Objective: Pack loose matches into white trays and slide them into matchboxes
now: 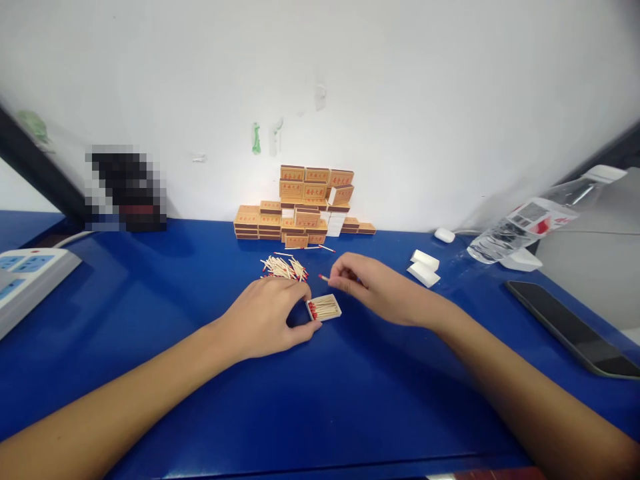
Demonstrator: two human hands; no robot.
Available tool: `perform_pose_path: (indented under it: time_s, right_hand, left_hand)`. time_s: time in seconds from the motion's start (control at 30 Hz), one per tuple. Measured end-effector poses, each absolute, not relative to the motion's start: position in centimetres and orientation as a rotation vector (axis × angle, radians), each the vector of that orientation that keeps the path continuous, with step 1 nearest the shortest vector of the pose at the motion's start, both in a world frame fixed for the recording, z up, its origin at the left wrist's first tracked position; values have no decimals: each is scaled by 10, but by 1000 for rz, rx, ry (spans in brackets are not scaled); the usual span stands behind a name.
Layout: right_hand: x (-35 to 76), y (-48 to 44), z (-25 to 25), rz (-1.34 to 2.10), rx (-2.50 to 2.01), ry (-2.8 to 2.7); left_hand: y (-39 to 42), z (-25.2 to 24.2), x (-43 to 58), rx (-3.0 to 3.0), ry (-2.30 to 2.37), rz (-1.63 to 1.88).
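My left hand (pixel 267 313) grips the left end of a small white matchbox tray (pixel 339 316) between thumb and fingers. Inside the tray lie several matches (pixel 325 307), their red heads toward my left hand. Just right of and above the tray, my right hand (pixel 373 287) pinches a single match (pixel 324 277) with its red head pointing left. Beyond my left hand is a loose pile of matches (pixel 283 267), partly hidden behind its knuckles. A few stray matches (pixel 327 248) lie farther back, in front of the stacked matchboxes (pixel 304 193).
Matchboxes stand stacked against the white wall (pixel 400 100). To the right are white tray pieces (pixel 424 267), a white case (pixel 445 235), a tilted plastic bottle (pixel 537 217) and a phone (pixel 575 327). A power strip (pixel 37 280) sits at the left on the blue table (pixel 320 407).
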State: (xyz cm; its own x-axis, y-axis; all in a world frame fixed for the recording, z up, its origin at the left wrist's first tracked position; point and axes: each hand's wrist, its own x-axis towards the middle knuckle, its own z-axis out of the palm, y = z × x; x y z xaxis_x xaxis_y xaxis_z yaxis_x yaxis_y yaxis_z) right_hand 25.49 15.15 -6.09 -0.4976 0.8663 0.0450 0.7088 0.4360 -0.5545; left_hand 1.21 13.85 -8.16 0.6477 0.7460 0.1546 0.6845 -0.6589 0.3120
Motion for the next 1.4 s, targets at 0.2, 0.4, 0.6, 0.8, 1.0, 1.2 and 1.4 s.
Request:
perform_pose_path:
  time_s: [0.2,0.4,0.6,0.8,1.0,1.2,1.4]
  right_hand:
    - [246,133,-69,614,-1270,-2595]
    - [247,136,-76,396,-1194,-2653]
    - [260,150,-67,346,-1265,-2401]
    - [263,216,-74,381,-1585,-2168]
    - [250,244,-77,398,-1751,-2208]
    - [252,186,-57,490,-1799,-2207]
    - [234,116,-59,672,-1757,-2153]
  left_hand:
    - [140,-82,10,2629,1148,427]
    - [140,-82,10,2660,1150,412]
    - [141,-82,10,2659,1138,400]
    - [141,-85,9,2682,1099,401]
    - [141,-85,11,2651,1062,397]
    - [136,-86,12,2620,882,479]
    - [134,-88,15,2641,835,505]
